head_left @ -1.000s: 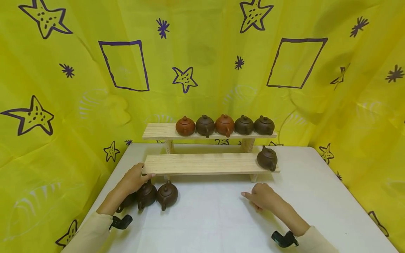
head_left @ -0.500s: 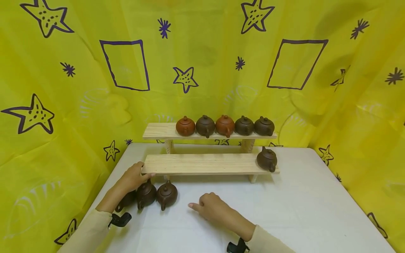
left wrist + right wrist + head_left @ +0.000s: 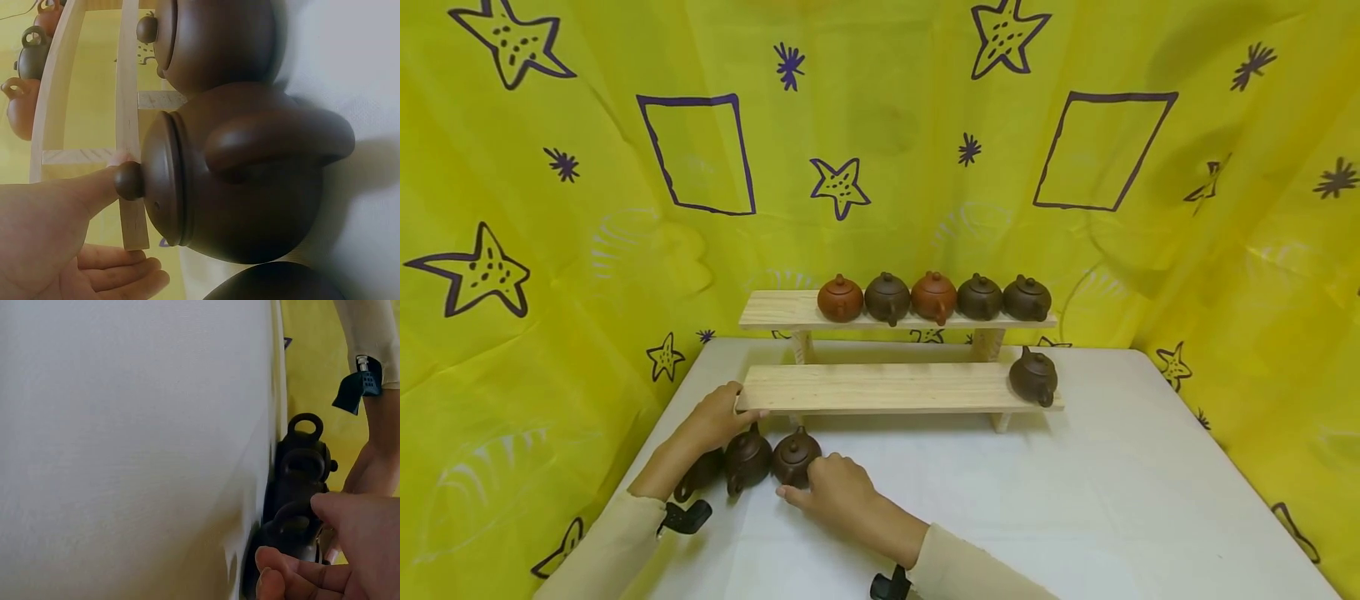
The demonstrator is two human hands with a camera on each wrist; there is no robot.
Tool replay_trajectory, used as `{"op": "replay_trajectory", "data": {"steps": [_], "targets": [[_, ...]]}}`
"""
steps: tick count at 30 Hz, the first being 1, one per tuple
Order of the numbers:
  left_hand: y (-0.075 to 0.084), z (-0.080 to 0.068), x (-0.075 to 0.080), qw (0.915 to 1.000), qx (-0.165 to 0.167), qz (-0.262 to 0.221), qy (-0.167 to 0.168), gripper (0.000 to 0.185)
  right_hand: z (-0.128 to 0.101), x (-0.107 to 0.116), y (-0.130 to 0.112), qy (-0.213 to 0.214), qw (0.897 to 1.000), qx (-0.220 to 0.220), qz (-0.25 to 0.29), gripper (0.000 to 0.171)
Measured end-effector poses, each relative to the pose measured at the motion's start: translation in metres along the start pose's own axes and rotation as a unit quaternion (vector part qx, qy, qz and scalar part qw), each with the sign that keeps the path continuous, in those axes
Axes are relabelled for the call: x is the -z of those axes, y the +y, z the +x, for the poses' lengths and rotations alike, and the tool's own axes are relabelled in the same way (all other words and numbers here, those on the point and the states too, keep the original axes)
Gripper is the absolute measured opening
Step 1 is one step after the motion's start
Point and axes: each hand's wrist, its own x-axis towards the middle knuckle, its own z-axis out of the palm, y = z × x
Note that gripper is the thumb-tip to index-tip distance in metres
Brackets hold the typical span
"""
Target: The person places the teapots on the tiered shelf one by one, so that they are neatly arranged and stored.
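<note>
My left hand (image 3: pixel 709 422) grips the left end of the lower wooden shelf (image 3: pixel 872 388), its thumb along the front edge. Below it on the table stand three dark brown teapots in a row: the left teapot (image 3: pixel 703 475), partly behind my forearm, the middle teapot (image 3: pixel 748 460) and the right teapot (image 3: pixel 794 454). My right hand (image 3: pixel 842 498) is at the right teapot, thumb and fingers apart around its handle side; the handle is hidden in the head view. In the right wrist view the thumb tip overlaps that teapot's handle (image 3: pixel 294 511).
On the upper shelf (image 3: pixel 778 309) sit several teapots, such as an orange-brown teapot (image 3: pixel 840 300) and a dark teapot (image 3: pixel 1027 298). One brown teapot (image 3: pixel 1033 379) stands at the lower shelf's right end. A yellow patterned curtain (image 3: pixel 895 233) surrounds the white table (image 3: pixel 1060 500).
My right hand has swept left across the table, from below the lower shelf's right end to the right teapot. The left hand keeps its place on the shelf.
</note>
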Motion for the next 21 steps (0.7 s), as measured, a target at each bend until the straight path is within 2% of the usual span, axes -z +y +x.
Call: {"op": "replay_trajectory", "data": {"steps": [5, 10, 15, 21], "targets": [[0.001, 0.001, 0.001, 1.0, -0.006, -0.001, 0.0, 0.066, -0.001, 0.003, -0.002, 0.004, 1.0, 0.003, 0.003, 0.052], [0.001, 0.001, 0.0, 1.0, -0.005, -0.001, -0.002, 0.067, 0.001, 0.004, -0.001, -0.001, 1.0, -0.021, -0.006, 0.044], [0.001, 0.001, 0.001, 1.0, -0.004, -0.001, -0.002, 0.07, 0.006, -0.003, -0.002, -0.009, 0.998, -0.046, -0.038, 0.045], [0.0, 0.0, 0.0, 1.0, -0.009, 0.0, -0.002, 0.071, 0.006, -0.007, -0.003, -0.004, 0.997, -0.047, -0.059, 0.039]]}}
